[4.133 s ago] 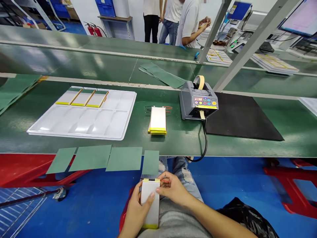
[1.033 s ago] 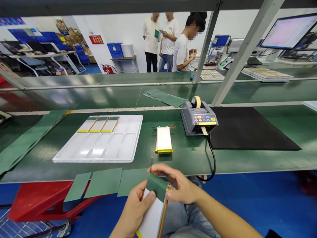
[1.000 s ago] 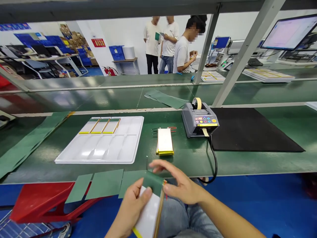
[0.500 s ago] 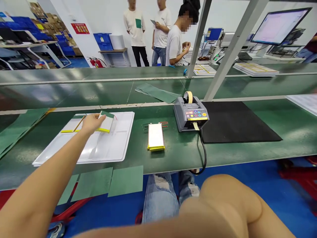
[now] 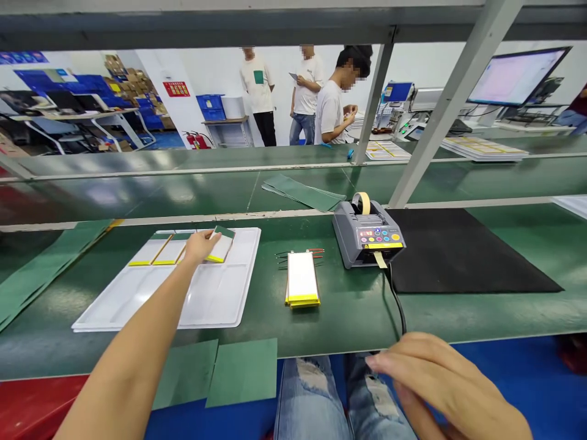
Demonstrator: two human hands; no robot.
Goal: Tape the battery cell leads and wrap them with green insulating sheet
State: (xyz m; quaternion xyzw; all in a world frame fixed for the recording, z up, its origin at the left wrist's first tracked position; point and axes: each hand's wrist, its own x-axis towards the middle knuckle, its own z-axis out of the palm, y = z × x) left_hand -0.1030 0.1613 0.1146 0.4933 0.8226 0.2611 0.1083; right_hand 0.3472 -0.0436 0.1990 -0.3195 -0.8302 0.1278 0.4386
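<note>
My left hand (image 5: 200,245) pinches a flat white battery cell (image 5: 222,246) with a green top strip and yellow bottom edge, at the upper right of the white tray (image 5: 215,311). Several like cells stand in a row to the left of it, partly behind the hand. At the lower right, my right hand (image 5: 452,382) hovers in front of the table edge, fingers stretched forward and thumb apart, with nothing visible in it. Between the tray and the grey tape dispenser (image 5: 367,235) lies a small stack of battery cells (image 5: 302,275), red and black wires at its far end.
A strip of tape (image 5: 380,260) sticks out of the dispenser, whose black cable (image 5: 398,299) runs over the table edge. Right of it lies a black mat (image 5: 468,250). Green sheets (image 5: 243,373) overhang the front edge; others lie left and behind. Slanted metal posts (image 5: 440,116) rise behind. A co-worker (image 5: 328,110) stands across.
The view has tilted upward. My left hand still holds a cell over the tray's upper right. My right hand has come into view from the bottom, where a blurred arm was.
</note>
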